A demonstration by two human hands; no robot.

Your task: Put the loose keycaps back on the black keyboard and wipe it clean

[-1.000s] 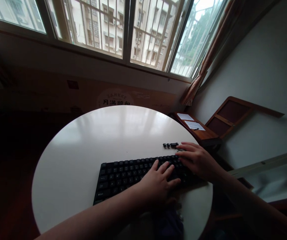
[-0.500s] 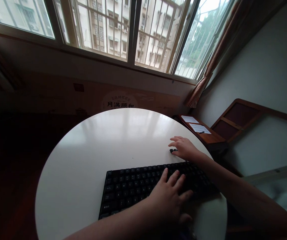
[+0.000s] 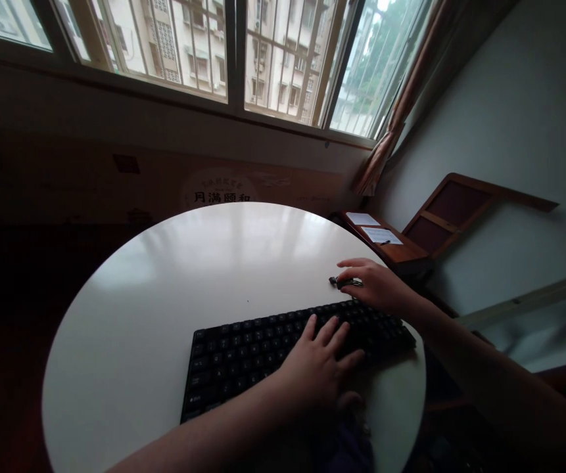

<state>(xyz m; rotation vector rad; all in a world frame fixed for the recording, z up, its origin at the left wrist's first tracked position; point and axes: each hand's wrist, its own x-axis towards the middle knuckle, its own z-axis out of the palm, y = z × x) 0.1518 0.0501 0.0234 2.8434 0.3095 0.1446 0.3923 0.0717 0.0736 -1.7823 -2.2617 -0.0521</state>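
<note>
On round white table [image 3: 164,276] | keyboard [image 3: 263,348] | barred window [image 3: 243,59] behind

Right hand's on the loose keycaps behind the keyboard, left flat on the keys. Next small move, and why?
Probably close the right hand fingertips on the small dark keycaps and lift: they lie on the table just behind the keyboard, at its fingertips, while the left hand steadies the keyboard.
</note>
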